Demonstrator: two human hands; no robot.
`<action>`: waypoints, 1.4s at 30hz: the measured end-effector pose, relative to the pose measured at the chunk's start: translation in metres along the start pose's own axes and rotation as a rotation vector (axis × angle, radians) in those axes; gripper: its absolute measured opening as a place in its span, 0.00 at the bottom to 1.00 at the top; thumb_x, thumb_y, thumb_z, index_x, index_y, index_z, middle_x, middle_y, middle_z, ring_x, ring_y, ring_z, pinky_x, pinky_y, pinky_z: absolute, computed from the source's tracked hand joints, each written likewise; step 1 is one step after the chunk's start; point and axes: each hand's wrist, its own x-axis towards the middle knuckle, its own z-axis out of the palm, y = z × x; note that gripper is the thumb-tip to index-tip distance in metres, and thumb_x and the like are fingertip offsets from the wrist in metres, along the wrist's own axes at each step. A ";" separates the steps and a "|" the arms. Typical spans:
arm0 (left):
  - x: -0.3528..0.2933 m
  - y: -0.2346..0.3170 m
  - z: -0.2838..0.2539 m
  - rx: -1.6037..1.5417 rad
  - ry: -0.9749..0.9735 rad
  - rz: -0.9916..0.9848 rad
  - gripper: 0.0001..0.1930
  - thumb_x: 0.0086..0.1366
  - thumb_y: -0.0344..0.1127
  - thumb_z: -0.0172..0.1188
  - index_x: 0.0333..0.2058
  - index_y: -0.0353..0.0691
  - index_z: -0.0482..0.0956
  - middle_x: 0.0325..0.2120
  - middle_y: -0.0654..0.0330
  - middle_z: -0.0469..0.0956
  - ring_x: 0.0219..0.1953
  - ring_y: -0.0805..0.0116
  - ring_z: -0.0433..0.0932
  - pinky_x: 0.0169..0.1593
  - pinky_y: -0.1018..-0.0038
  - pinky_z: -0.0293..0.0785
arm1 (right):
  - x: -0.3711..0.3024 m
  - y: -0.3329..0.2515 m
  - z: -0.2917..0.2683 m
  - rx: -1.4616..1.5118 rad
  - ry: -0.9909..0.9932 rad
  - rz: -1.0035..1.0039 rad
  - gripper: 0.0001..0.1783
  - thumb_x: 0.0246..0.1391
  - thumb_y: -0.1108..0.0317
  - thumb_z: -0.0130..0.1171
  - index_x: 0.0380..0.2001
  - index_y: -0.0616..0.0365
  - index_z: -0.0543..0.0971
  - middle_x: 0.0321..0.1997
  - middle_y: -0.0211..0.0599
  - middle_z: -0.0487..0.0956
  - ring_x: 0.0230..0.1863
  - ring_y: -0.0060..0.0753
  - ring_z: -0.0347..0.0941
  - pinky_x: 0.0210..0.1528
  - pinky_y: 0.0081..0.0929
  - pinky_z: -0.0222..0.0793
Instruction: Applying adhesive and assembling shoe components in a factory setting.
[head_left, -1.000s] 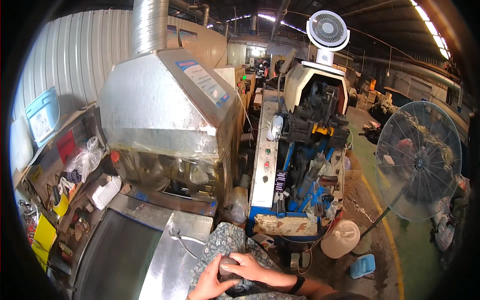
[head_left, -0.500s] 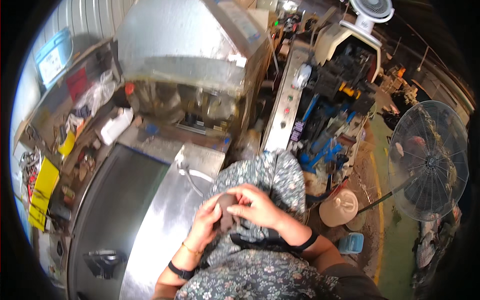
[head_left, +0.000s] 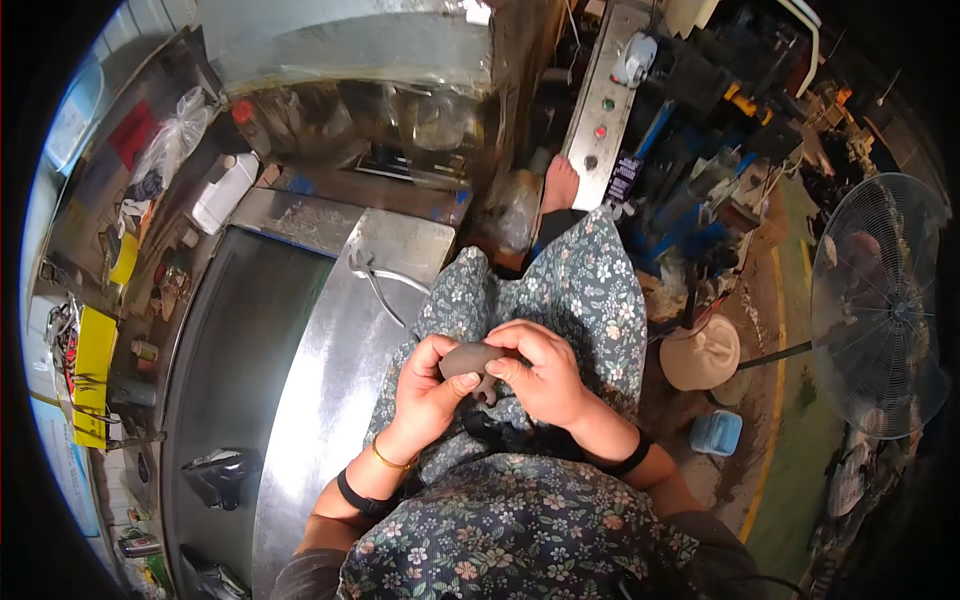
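Over my lap, both hands grip a small brown-grey rounded piece [head_left: 470, 360] with little stubby projections on its lower side. What it is made of I cannot tell. My left hand [head_left: 428, 385] pinches its left end, thumb on top. At the right end, the thumb and fingers of my right hand [head_left: 535, 370] close on it, covering that part. A dark floral apron [head_left: 530, 510] lies under both hands. Beside my left arm is a shiny metal worktop [head_left: 330, 370], and a pale bent hose or strip [head_left: 375, 285] rests at its far end.
A dark belt [head_left: 240, 350] with a glossy black part [head_left: 215, 475] runs along the left. Yellow bins [head_left: 95, 375] stand beyond it. Ahead is a panel with buttons [head_left: 605, 110]. To the right are a lidded bucket [head_left: 700, 352], a blue container [head_left: 716, 432] and a large fan [head_left: 880, 305].
My hands have turned the brown-grey piece from upright to lying sideways, now gripped at both ends. The view has tilted lower, and a bare foot has come into sight by the panel.
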 end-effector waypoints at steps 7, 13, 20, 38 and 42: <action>0.026 -0.008 0.016 0.338 0.095 0.000 0.14 0.58 0.23 0.65 0.43 0.37 0.74 0.37 0.65 0.77 0.39 0.77 0.74 0.44 0.78 0.71 | 0.006 0.015 -0.010 0.118 0.048 0.036 0.15 0.54 0.67 0.63 0.42 0.64 0.76 0.40 0.42 0.77 0.40 0.41 0.76 0.43 0.32 0.71; 0.038 -0.002 0.018 0.015 -0.101 -0.188 0.34 0.56 0.17 0.63 0.59 0.40 0.59 0.47 0.62 0.73 0.50 0.73 0.71 0.53 0.75 0.69 | 0.006 0.033 -0.027 0.114 0.126 0.127 0.14 0.51 0.66 0.66 0.36 0.64 0.78 0.31 0.40 0.77 0.32 0.39 0.76 0.36 0.29 0.71; 0.033 -0.013 0.014 0.027 -0.114 -0.276 0.26 0.58 0.20 0.64 0.54 0.39 0.68 0.46 0.62 0.76 0.47 0.74 0.74 0.51 0.76 0.72 | -0.001 0.038 -0.030 0.012 0.052 0.083 0.16 0.47 0.65 0.70 0.36 0.63 0.79 0.30 0.38 0.76 0.30 0.35 0.74 0.33 0.30 0.70; 0.034 -0.011 0.013 0.053 -0.122 0.003 0.22 0.57 0.30 0.69 0.48 0.38 0.70 0.48 0.56 0.72 0.51 0.67 0.71 0.54 0.70 0.68 | 0.000 0.033 -0.026 -0.038 0.099 -0.194 0.17 0.44 0.65 0.71 0.36 0.62 0.80 0.42 0.40 0.80 0.38 0.40 0.76 0.39 0.33 0.72; 0.031 -0.002 0.017 0.084 -0.130 0.042 0.20 0.58 0.28 0.67 0.47 0.37 0.71 0.48 0.55 0.71 0.52 0.65 0.71 0.55 0.69 0.68 | 0.001 0.029 -0.022 -0.072 0.101 -0.267 0.16 0.44 0.66 0.71 0.36 0.62 0.80 0.43 0.40 0.79 0.38 0.40 0.75 0.39 0.32 0.72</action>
